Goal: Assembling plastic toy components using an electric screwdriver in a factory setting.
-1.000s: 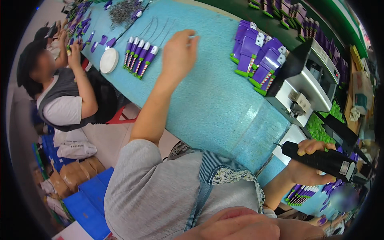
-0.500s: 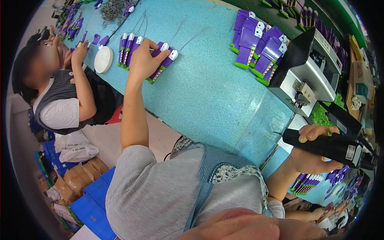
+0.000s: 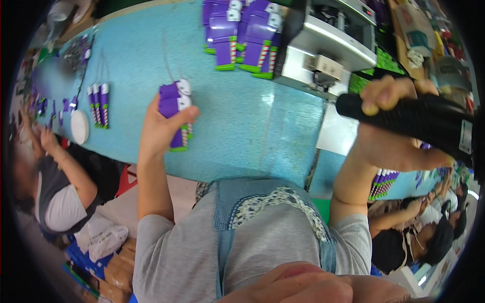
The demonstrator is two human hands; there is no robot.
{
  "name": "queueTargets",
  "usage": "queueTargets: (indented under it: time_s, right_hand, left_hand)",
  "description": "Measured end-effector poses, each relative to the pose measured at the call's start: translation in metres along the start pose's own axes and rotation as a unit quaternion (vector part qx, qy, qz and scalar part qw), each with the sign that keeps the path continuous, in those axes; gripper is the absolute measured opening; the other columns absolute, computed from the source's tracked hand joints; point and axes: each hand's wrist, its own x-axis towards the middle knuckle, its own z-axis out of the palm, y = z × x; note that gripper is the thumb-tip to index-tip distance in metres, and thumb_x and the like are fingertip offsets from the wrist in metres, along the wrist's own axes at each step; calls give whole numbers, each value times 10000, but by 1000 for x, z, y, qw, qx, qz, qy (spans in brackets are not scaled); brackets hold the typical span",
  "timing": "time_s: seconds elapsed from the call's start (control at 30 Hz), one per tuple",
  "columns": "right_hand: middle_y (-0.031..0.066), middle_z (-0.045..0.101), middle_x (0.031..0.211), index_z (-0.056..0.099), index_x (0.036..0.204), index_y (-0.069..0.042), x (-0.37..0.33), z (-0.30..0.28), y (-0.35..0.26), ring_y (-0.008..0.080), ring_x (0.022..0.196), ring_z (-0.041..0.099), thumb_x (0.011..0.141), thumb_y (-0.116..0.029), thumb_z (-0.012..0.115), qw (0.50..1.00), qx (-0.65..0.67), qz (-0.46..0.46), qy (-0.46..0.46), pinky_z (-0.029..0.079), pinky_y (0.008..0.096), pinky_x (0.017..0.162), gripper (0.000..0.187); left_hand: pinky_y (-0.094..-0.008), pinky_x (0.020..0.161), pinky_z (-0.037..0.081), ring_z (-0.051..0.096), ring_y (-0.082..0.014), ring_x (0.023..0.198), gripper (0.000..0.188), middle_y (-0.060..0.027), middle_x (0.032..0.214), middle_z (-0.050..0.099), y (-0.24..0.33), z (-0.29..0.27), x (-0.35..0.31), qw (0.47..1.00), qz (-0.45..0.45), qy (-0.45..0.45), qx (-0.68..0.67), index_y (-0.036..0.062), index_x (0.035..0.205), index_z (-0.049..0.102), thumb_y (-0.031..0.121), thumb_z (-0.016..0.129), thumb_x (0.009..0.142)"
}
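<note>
My left hand [image 3: 157, 125] is closed on purple plastic toy parts [image 3: 171, 104], two of which show side by side. They have white ends, red-and-white striped edges and green tips, and thin wires trail from them. The fingers behind the parts are hidden. In my right hand [image 3: 384, 134] is a black electric screwdriver [image 3: 429, 121], gripped round its body and held above the table's right side, pointing left. Three similar toy parts [image 3: 98, 106] with wires lie in a row to the left, beside a white round dish [image 3: 79, 127].
Finished-looking purple parts [image 3: 225, 38] lie overlapped at the back. A silver-and-black machine [image 3: 323, 48] stands right of them, with a pale sheet [image 3: 337, 130] before it. A co-worker [image 3: 60, 189] sits at the left; others [image 3: 424, 232] work at the lower right.
The view has turned to the right. My left hand, earlier over the row of toy parts, now holds parts apart from the three left there. The screwdriver stays in my right hand.
</note>
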Motion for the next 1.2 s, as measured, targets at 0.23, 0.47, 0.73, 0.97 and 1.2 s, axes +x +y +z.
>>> queueTargets:
  time_s: [0.23, 0.47, 0.73, 0.97, 1.2]
  right_hand:
    - [186, 601, 851, 472, 1224, -33, 7, 1, 36, 242, 665, 584, 741, -863, 320, 998, 34, -44, 3, 491, 341, 613, 972]
    - [160, 580, 783, 471, 1215, -34, -19, 19, 7, 228, 572, 539, 719, -868, 363, 999, -39, 7, 15, 458, 352, 586, 976]
    - [165, 583, 722, 478, 1208, -25, -30, 24, 14, 240, 536, 554, 736, -836, 406, 996, -84, 2, -16, 451, 340, 522, 941]
    - [162, 577, 723, 479, 1214, -35, -31, 19, 24, 237, 531, 538, 756, -820, 399, 997, -79, -3, -10, 443, 347, 521, 912]
    - [153, 587, 780, 479, 1216, -37, -17, 15, 16, 240, 597, 560, 752, -834, 378, 997, -68, 9, -21, 458, 361, 601, 927]
  left_hand:
    - [-305, 586, 524, 630, -159, 682, 434, -129, 963, 662, -8, 114, -15, 927, -161, -231, -247, 29, 1183, 472, 86, 704, 822]
    - [-331, 691, 557, 667, -241, 924, 445, -127, 1123, 624, 2, 143, -14, 915, -180, -259, -253, 31, 1224, 442, 51, 666, 840]
    - [-320, 690, 558, 664, -247, 942, 401, -104, 1117, 614, 5, 146, -18, 911, -174, -271, -257, 28, 1198, 446, -6, 629, 844]
    - [-318, 684, 555, 665, -244, 936, 396, -100, 1111, 616, -2, 150, -16, 903, -189, -265, -281, 35, 1194, 450, -4, 629, 844]
    - [-320, 660, 550, 671, -234, 907, 394, -102, 1123, 619, -3, 150, -13, 896, -191, -272, -294, 41, 1186, 456, 72, 662, 851]
